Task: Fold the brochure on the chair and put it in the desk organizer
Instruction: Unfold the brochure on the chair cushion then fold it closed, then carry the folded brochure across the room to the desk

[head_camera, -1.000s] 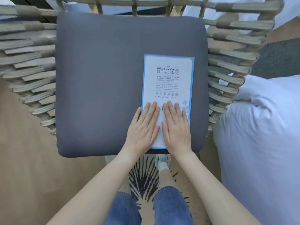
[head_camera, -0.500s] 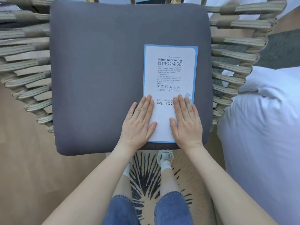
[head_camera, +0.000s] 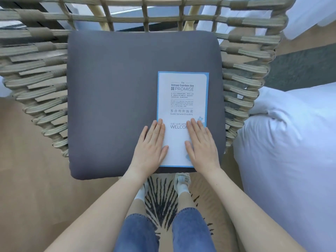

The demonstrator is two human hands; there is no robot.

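The brochure (head_camera: 182, 99) lies flat on the grey cushion (head_camera: 116, 99) of a woven chair (head_camera: 241, 82), toward four o'clock on the seat, its near edge close to the cushion's front. Its white, blue-bordered face reads "The Hilton Garden Inn PROMISE", then "Guest Service Directory" under a line of Chinese characters, then "WELCOM", the rest covered by fingers; the smaller paragraphs are too fine to read. The left hand (head_camera: 151, 148) lies palm down, fingers straight and together, across the brochure's left edge at seven o'clock, gripping nothing. The right hand (head_camera: 201, 144) lies equally flat on the lower right part at five o'clock. White bedding (head_camera: 291, 151) sits at three o'clock.
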